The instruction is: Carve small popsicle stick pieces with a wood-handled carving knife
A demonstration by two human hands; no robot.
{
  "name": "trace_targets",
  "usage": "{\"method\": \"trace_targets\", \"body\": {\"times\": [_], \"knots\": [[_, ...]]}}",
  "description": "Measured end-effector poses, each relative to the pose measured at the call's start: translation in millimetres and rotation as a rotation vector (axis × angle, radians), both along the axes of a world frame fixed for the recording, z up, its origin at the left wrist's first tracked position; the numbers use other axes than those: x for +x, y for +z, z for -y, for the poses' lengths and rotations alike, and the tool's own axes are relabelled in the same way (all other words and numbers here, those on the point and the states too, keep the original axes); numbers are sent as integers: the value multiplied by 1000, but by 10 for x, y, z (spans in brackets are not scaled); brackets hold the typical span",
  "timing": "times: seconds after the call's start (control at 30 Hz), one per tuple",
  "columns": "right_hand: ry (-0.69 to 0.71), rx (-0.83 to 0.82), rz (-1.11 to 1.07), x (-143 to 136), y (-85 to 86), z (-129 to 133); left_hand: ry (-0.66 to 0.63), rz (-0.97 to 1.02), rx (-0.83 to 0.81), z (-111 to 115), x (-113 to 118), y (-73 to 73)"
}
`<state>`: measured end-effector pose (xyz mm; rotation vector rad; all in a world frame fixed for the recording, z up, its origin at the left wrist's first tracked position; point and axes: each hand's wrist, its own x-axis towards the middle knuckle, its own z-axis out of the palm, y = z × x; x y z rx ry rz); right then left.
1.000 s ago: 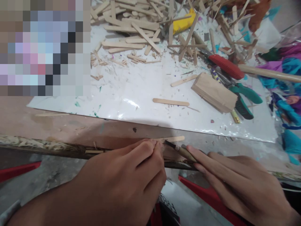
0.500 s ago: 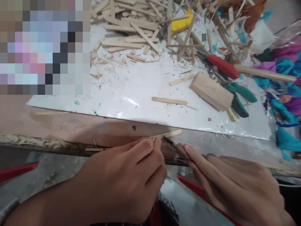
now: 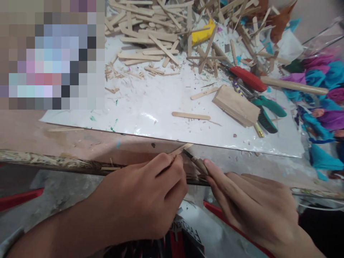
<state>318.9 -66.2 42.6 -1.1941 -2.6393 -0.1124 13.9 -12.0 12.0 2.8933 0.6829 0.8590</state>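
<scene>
Near the table's front edge, my left hand point(image 3: 150, 197) is closed around a wooden craft stick point(image 3: 185, 146), whose far end sticks out past the fingertips. My right hand point(image 3: 249, 204) grips a carving knife point(image 3: 197, 162) by its handle. The blade lies at the craft stick, close to my left fingertips; whether it cuts into the wood I cannot tell. Beyond the hands, another craft stick point(image 3: 191, 115) rests flat on the white sheet point(image 3: 139, 107). To its right sits a light wooden block point(image 3: 236, 105).
A heap of craft sticks point(image 3: 150, 36) covers the back, with a yellow object point(image 3: 203, 32) among them. At right lie a red-handled tool point(image 3: 248, 79), green-handled pliers point(image 3: 272, 106), a wooden handle point(image 3: 295, 85) and blue and purple cloth pieces point(image 3: 325, 154). Shavings point(image 3: 40, 157) line the front edge.
The craft stick in my left hand is angled more steeply, and less of it shows. Both hands and the knife have shifted slightly left and up in the view, which itself has moved a little.
</scene>
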Motion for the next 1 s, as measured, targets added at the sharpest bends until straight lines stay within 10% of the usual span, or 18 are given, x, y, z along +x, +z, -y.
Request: {"method": "trace_targets", "body": {"times": [0.23, 0.4, 1.0], "knots": [[5, -133, -121, 246, -34, -105, 14, 151, -351, 88, -164, 28], [28, -159, -144, 281, -33, -132, 75, 20, -65, 23, -141, -51], [-27, -146, -135, 190, -87, -61, 6, -133, 8, 65, -174, 27]]}}
